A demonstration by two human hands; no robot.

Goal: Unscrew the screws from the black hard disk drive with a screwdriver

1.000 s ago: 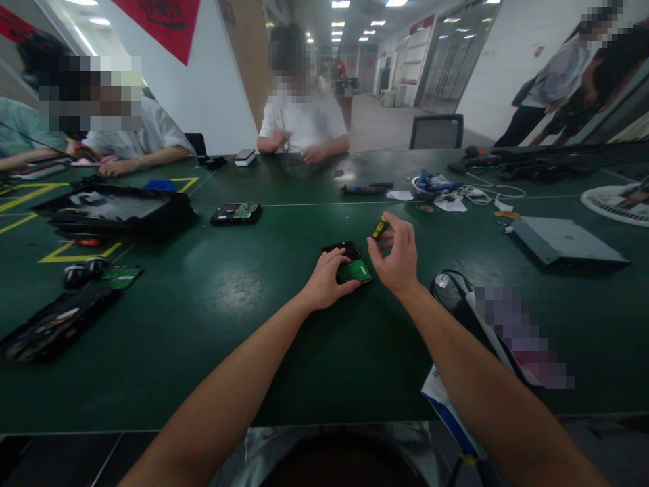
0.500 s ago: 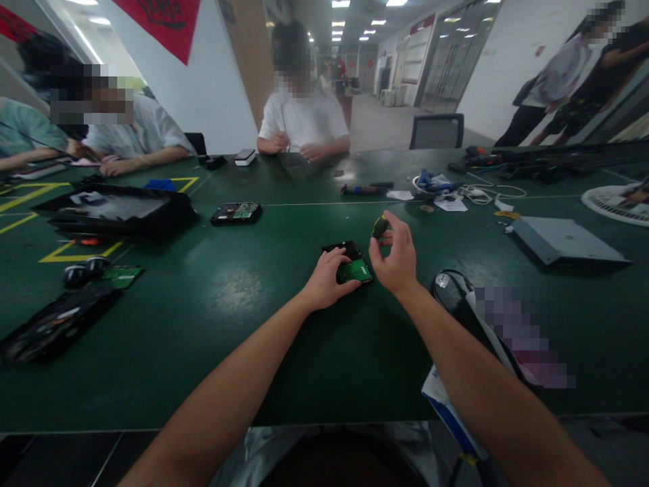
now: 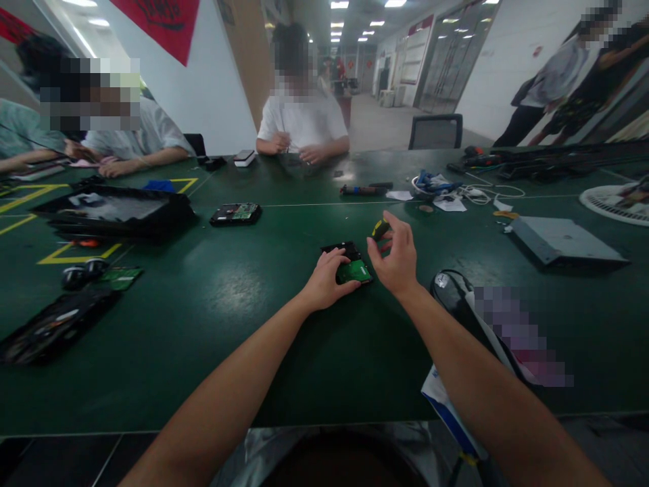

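Note:
A black hard drive (image 3: 357,270) with a green circuit board lies on the green table before me. My left hand (image 3: 328,279) grips it from the left, fingers over its far part and thumb along its near edge. My right hand (image 3: 396,256), just right of the drive, pinches a screwdriver by its yellow-and-black handle (image 3: 379,230) between thumb and fingers. The handle leans above the drive's right side. I cannot make out the screwdriver's shaft or tip.
Left on the table (image 3: 167,352) stand a black casing (image 3: 122,213), another drive-like board unit (image 3: 236,214) and dark parts (image 3: 55,325). Right are a grey metal box (image 3: 568,241), a black pouch-like item (image 3: 451,294) and cables (image 3: 481,195). A person (image 3: 304,122) sits opposite.
The screwdriver handle has tilted a little further over to the left in my right hand. My left hand and the hard drive have stayed in place.

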